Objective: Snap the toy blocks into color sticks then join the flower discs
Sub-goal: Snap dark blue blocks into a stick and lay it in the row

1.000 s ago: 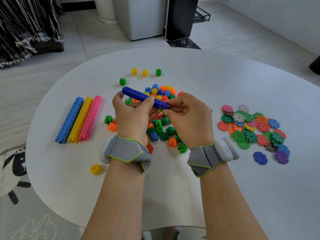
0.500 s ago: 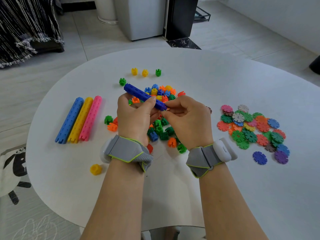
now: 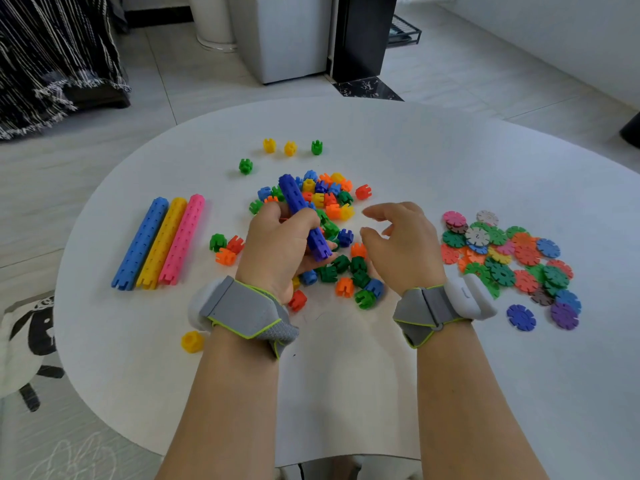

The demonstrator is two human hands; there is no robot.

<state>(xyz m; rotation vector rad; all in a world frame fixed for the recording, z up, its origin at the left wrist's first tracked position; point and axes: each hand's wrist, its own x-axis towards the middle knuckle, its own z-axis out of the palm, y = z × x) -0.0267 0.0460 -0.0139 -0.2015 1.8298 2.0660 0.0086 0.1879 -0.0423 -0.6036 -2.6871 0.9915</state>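
My left hand [image 3: 277, 247] grips a dark blue block stick [image 3: 298, 202] around its middle, the stick tilted with its far end up over the pile of loose blocks [image 3: 332, 202]. To its right hovers my right hand [image 3: 405, 247], fingers loosely curled and holding nothing, just above the blocks. Three finished sticks lie side by side at the left: blue [image 3: 140, 242], yellow [image 3: 162, 242] and pink [image 3: 182, 239]. The flower discs [image 3: 502, 258] lie in a heap at the right.
The white round table [image 3: 346, 375] carries stray blocks: two yellow ones [image 3: 280, 147] and a green one [image 3: 316, 147] at the back, a green one [image 3: 245, 166], a yellow one [image 3: 192, 341] near my left wrist. Beyond the table stand a white cabinet [image 3: 284, 36] and a black panel [image 3: 363, 32].
My right hand has let go of the dark blue stick's near end and drawn away to the right. My left hand has turned the stick more upright.
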